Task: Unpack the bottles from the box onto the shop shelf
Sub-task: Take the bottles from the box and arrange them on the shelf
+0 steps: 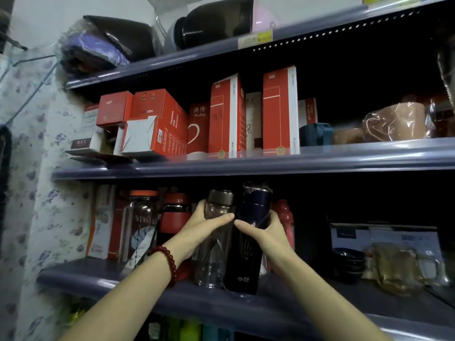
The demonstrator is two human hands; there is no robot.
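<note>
Two bottles stand side by side on the lower blue shelf (172, 299). My left hand (209, 223), with a red bead bracelet on its wrist, is wrapped around a clear smoky bottle with a grey cap (214, 257). My right hand (261, 230) grips a dark navy bottle in plastic wrap (246, 264) just to its right. Both bottles are upright with their bases on the shelf. The box is not in view.
Left of my hands stand a clear bottle with an orange lid (140, 225) and a red bottle (174, 217). A pinkish-red bottle (286, 220) stands behind my right hand. Dark bowls (349, 264) and glass mugs (398, 267) sit at the right. Red cartons (226, 119) fill the shelf above.
</note>
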